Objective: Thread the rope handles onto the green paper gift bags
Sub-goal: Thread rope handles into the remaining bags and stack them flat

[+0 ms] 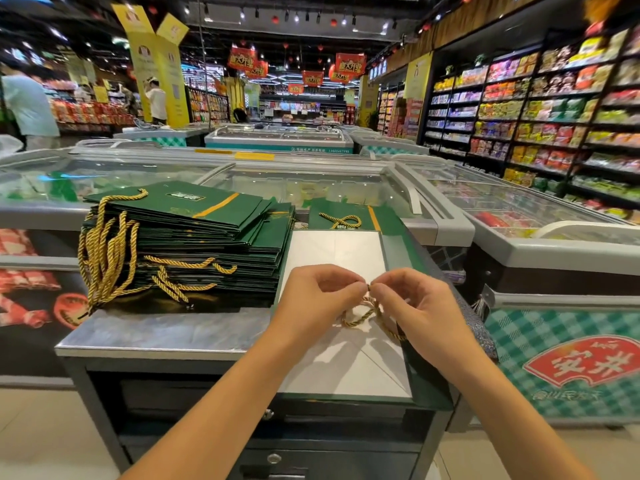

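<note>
The left hand (320, 297) and right hand (414, 306) met fingertip to fingertip, both pinching a gold twisted rope handle (358, 317) whose loop drooped onto the flattened green paper gift bag (339, 251) (white lining up) on the grey metal tabletop (156, 332). The rope looked limp and light, best held close to its tip; the paper seemed stiff but creasable. Just left stood a stack of handled green bags (207, 233), 1 further green bag (322, 211) lay behind, and glass-lidded freezers (311, 181) stood beyond. Nothing seemed to block the work.
</note>
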